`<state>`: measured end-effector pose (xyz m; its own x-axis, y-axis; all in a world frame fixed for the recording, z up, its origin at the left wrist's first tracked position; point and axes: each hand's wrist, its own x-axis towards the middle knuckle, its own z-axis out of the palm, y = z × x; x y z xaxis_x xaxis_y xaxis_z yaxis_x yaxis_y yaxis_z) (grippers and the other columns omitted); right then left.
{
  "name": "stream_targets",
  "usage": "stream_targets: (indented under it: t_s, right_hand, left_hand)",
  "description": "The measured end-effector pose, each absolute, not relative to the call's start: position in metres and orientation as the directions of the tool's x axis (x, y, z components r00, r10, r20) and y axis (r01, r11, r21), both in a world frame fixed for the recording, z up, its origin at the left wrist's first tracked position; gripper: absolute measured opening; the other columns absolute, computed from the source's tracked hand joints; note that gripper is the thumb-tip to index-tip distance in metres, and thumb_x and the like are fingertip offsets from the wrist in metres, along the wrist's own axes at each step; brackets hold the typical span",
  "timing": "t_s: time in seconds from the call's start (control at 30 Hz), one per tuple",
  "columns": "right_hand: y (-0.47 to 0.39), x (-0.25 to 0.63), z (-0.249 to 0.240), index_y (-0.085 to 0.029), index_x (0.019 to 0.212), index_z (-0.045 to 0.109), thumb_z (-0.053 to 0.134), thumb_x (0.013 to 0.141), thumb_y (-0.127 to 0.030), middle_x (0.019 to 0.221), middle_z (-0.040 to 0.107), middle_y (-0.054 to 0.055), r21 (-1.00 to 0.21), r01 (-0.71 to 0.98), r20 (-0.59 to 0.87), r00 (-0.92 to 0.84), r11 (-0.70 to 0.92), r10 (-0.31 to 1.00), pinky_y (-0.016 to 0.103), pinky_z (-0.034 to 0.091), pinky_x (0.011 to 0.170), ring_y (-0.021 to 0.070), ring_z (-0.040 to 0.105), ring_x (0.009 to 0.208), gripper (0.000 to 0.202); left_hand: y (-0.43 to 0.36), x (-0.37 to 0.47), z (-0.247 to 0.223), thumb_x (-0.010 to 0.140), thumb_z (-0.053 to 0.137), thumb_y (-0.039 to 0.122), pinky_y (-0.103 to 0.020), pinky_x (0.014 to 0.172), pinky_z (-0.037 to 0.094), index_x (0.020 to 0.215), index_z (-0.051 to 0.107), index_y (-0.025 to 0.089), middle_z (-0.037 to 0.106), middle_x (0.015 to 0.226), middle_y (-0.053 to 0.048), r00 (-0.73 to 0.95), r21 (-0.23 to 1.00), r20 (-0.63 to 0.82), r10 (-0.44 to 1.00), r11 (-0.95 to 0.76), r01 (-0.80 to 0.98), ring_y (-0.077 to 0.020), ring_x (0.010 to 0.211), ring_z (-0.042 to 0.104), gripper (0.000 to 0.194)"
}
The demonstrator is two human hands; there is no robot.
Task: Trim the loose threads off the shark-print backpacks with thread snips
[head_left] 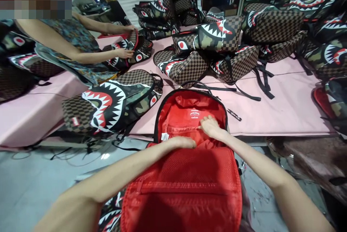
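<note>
A backpack with a red lining (189, 168) lies wide open in front of me, its front panel folded down toward me over the table's edge. Inside its main compartment, my right hand (210, 127) is beside an inner pocket below a white printed label (194, 114), fingers curled together; what they pinch is too small to make out. My left hand (187, 142) reaches in at the fold between compartment and panel, its fingers mostly hidden by the hand and the lining. A small white tag (165, 136) shows at the compartment's left side.
Black thread snips (234, 115) lie on the pink table (292, 116) right of the bag. A shark-mouth backpack (108, 107) lies at left. More checkered backpacks (187, 67) are piled behind. A person's hands (126, 53) handle another bag at upper left.
</note>
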<state>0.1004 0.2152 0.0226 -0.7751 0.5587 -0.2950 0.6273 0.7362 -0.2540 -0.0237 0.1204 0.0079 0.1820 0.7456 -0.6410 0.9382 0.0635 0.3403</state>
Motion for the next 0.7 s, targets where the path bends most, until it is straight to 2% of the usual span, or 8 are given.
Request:
stream_targets:
  t_s: [0.1,0.23,0.3,0.37,0.43,0.5,0.6,0.7]
  right_hand:
    - [0.212,0.081,0.007,-0.01,0.108,0.057,0.05,0.086,-0.046,0.109,0.061,0.017,-0.236,0.604,-0.34,-0.785,0.761,0.517,0.034,0.042,0.082,0.027,0.054,0.106,0.043]
    - [0.208,0.111,0.006,-0.016,0.112,0.055,0.04,0.091,-0.04,0.094,0.068,0.012,-0.184,0.599,-0.387,-0.773,0.779,0.503,0.029,0.042,0.07,0.0233,0.063,0.091,0.034]
    - [0.211,0.134,0.007,-0.016,0.108,0.059,0.038,0.092,-0.032,0.089,0.069,0.013,-0.134,0.614,-0.41,-0.749,0.778,0.52,0.03,0.042,0.067,0.0246,0.064,0.086,0.03]
    - [0.217,0.151,0.007,-0.013,0.1,0.064,0.039,0.091,-0.024,0.087,0.069,0.016,-0.079,0.63,-0.438,-0.718,0.772,0.541,0.032,0.042,0.066,0.0273,0.064,0.084,0.029]
    - [0.221,0.159,0.006,-0.01,0.091,0.067,0.039,0.089,-0.018,0.086,0.069,0.018,-0.039,0.635,-0.46,-0.697,0.772,0.55,0.033,0.042,0.066,0.029,0.064,0.084,0.029]
    - [0.222,0.161,0.006,-0.009,0.087,0.068,0.039,0.088,-0.014,0.087,0.069,0.018,-0.025,0.623,-0.464,-0.7,0.782,0.543,0.035,0.042,0.069,0.0288,0.064,0.085,0.03]
    - [0.222,0.16,0.009,-0.01,0.09,0.068,0.038,0.087,-0.01,0.088,0.068,0.016,-0.026,0.597,-0.439,-0.727,0.802,0.527,0.036,0.042,0.075,0.0268,0.062,0.087,0.03]
    - [0.238,0.173,0.012,-0.015,0.101,0.066,0.038,0.087,-0.012,0.097,0.066,0.015,-0.063,0.563,-0.357,-0.784,0.824,0.508,0.035,0.043,0.077,0.0249,0.059,0.093,0.031]
  left_hand:
    - [0.119,-0.024,0.01,0.067,0.059,0.013,-0.029,0.066,0.046,0.063,0.068,0.021,0.069,0.072,-0.005,0.224,0.334,-0.674,0.704,0.02,0.942,-0.0212,0.072,0.063,0.013]
    - [0.113,-0.031,0.013,0.079,0.051,0.02,-0.027,0.069,0.046,0.071,0.067,0.021,0.069,0.076,-0.003,0.162,0.311,-0.601,0.783,0.042,0.949,-0.0188,0.075,0.062,0.018]
    - [0.105,-0.032,0.013,0.088,0.037,0.023,-0.029,0.076,0.046,0.084,0.066,0.019,0.069,0.086,-0.005,0.096,0.295,-0.528,0.844,0.076,0.953,-0.0188,0.083,0.061,0.03]
    - [0.095,-0.03,0.011,0.091,0.027,0.022,-0.034,0.091,0.041,0.101,0.062,0.019,0.064,0.106,-0.008,0.056,0.298,-0.403,0.914,0.073,0.952,-0.0204,0.103,0.056,0.036]
    - [0.088,-0.025,0.003,0.09,0.031,0.021,-0.039,0.102,0.032,0.117,0.054,0.017,0.054,0.126,-0.011,-0.004,0.274,-0.23,0.973,0.069,0.959,-0.0231,0.122,0.042,0.035]
    - [0.087,-0.019,-0.009,0.087,0.04,0.022,-0.042,0.104,0.03,0.127,0.046,0.011,0.044,0.136,-0.016,-0.038,0.223,-0.126,0.991,0.066,0.973,-0.0275,0.13,0.032,0.042]
    - [0.095,-0.013,-0.031,0.087,0.042,0.026,-0.047,0.102,0.032,0.126,0.047,0.006,0.041,0.137,-0.02,0.06,0.152,-0.195,0.979,-0.031,0.988,-0.0327,0.131,0.03,0.045]
    - [0.104,-0.01,-0.046,0.089,0.039,0.031,-0.055,0.1,0.03,0.126,0.049,0.013,0.043,0.136,-0.017,0.138,0.12,-0.258,0.956,-0.11,0.987,-0.0354,0.13,0.031,0.043]
